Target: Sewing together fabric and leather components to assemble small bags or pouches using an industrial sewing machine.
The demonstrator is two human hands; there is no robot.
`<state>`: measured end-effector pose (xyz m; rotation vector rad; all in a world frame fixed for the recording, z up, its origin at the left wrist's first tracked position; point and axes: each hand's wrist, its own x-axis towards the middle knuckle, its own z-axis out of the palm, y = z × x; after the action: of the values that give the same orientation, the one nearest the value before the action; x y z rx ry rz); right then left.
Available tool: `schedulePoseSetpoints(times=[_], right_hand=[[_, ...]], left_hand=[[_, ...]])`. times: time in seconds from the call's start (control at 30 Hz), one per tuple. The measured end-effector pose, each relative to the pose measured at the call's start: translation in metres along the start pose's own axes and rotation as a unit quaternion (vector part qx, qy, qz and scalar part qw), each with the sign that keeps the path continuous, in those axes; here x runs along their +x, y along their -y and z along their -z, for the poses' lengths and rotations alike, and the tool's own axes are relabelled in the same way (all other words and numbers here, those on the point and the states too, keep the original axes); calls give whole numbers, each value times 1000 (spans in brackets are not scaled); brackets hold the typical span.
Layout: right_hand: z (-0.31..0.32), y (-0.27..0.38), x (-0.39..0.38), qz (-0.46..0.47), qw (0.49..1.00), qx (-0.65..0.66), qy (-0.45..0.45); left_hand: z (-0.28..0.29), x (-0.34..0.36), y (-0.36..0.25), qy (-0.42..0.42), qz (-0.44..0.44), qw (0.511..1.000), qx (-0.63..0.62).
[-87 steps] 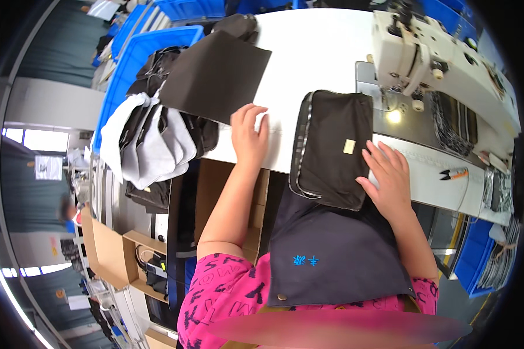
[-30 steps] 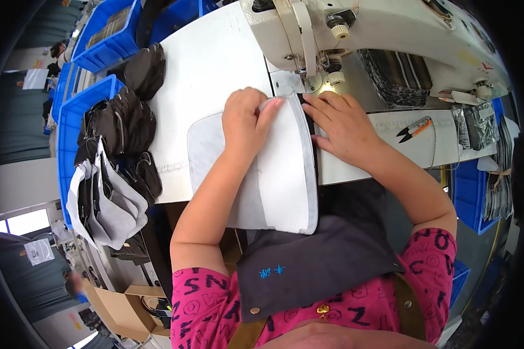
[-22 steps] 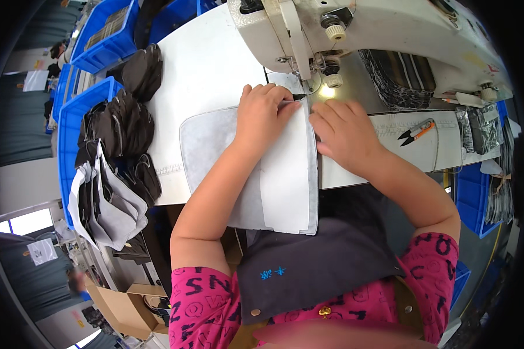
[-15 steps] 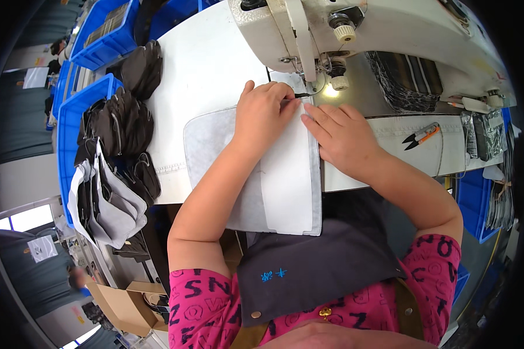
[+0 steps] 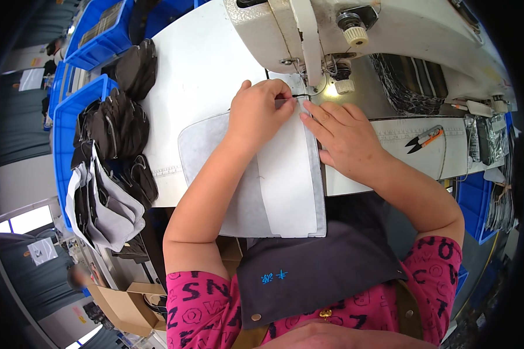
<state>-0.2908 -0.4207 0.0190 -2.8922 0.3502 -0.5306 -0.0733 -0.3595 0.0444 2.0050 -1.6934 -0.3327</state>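
Note:
A grey-and-white fabric panel (image 5: 288, 186) lies under both hands, its near end hanging over the table's front edge. At its far edge, my left hand (image 5: 259, 113) is closed in a pinch on a thin black strip (image 5: 300, 95), just left of the sewing machine's (image 5: 308, 43) needle area. The grip itself is partly hidden by the fingers. My right hand (image 5: 349, 136) rests with fingers stretched out along the panel's right edge, their tips close to the presser foot. A small lamp lights the spot beside the needle.
Dark fabric pieces (image 5: 119, 125) and pale panels (image 5: 108, 209) pile up at the left over a blue bin (image 5: 61, 131). Orange-handled thread snips (image 5: 425, 138) lie at the right. Behind them sits a stack of striped fabric pieces (image 5: 410, 84).
The left fingers have drawn slightly down and left from the needle area, and more of the black strip shows. The right hand stays flat on the panel.

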Motion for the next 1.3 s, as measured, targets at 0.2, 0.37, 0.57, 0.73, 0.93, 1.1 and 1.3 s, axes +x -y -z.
schedulePoseSetpoints(times=[0.2,0.37,0.57,0.73,0.93,1.1,1.3], right_hand=[[-1,1,1,-4,1000,0,-5],[0,1,2,-8,1000,7,-4],[1,1,3,-13,1000,12,-1],[1,0,3,-13,1000,16,-2],[2,-2,5,-25,1000,15,2],[4,-10,10,-23,1000,-16,-10],[4,-14,14,-42,999,-30,-8]], left_hand=[[-4,0,1,-5,-12,1000,24],[-6,1,3,-34,-44,998,34],[-7,4,3,-35,-58,997,41],[-11,6,7,-2,-21,1000,19],[-22,6,14,-79,-58,994,38],[-28,22,21,-97,-72,993,17],[-31,35,26,-65,-39,997,-8]])
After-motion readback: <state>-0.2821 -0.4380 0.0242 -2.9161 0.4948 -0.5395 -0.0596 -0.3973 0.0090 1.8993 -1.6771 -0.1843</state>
